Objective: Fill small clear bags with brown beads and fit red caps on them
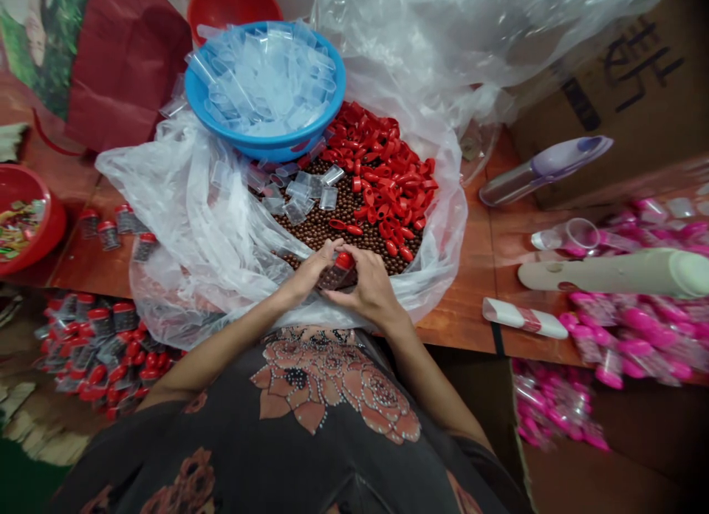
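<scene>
Between my two hands is a small clear container (pixel 334 276) filled with brown balls, topped by a red cap (pixel 344 261). My left hand (pixel 310 272) grips its left side, fingers up by the cap. Around the right side curls my right hand (pixel 370 283), its fingertips at the cap. Just beyond the hands lie many brown balls (pixel 326 222) in an opened plastic bag (pixel 193 196). Loose clear tubes (pixel 302 193) and a heap of red caps (pixel 393 174) rest on the balls.
A blue basin (pixel 263 139) of clear tubes stands behind the balls. Filled red-capped containers (pixel 105 329) are piled lower left, near a red bowl (pixel 52 218). Rightward are a purple-handled scoop (pixel 546 170), a pale long object (pixel 603 272), pink-capped containers (pixel 642 322) and a cardboard box (pixel 620 108).
</scene>
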{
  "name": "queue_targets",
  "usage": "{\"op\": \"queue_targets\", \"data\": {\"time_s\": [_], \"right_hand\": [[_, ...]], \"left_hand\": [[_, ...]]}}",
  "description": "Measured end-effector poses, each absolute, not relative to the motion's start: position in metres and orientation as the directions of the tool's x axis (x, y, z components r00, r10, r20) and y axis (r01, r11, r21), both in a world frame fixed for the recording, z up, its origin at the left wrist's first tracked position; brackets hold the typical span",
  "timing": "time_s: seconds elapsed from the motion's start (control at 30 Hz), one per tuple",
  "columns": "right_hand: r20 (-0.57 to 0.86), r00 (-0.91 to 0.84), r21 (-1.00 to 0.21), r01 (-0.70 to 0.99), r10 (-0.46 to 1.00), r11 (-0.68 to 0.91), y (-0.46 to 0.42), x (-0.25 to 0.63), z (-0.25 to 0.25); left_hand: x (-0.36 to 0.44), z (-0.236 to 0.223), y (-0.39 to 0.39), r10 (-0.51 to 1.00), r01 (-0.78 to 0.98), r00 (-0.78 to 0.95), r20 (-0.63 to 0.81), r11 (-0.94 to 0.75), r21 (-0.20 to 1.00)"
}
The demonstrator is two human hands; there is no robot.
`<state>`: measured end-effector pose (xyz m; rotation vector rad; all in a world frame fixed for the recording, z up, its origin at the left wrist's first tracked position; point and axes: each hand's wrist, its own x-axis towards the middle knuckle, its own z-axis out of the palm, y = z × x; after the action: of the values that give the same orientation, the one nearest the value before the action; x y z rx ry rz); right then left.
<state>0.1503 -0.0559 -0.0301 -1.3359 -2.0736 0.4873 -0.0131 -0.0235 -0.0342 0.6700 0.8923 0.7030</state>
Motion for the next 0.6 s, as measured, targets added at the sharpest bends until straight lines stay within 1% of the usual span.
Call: {"op": "queue_targets", "data": {"time_s": [0.23,0.4,0.5,0.6], "right_hand": [[0.332,-0.303,-0.482,0.76,0.893,0.437,-0.053,0.138,-0.022],[0.392,-0.348,-0.369,0.788,0.851,0.493,-0.046,0.137,-0.019],[0.416,-0.363,-0.371,0.769,0.834,0.52,-0.046,0.136,-0.019],[0.428,-0.373,-0.389,0.747,0.823,0.54,-0.046,0.136,-0.019]], "left_hand": [[-0.003,-0.029,-0.03,0.827,-0.268,0.368,-0.426,0.533,0.803],[-0.004,-0.021,-0.028,0.825,-0.269,0.366,-0.43,0.536,0.8],[-0.003,-0.017,-0.028,0.807,-0.256,0.411,-0.424,0.548,0.796],[-0.002,-0.011,-0.028,0.779,-0.225,0.438,-0.45,0.579,0.784]]}}
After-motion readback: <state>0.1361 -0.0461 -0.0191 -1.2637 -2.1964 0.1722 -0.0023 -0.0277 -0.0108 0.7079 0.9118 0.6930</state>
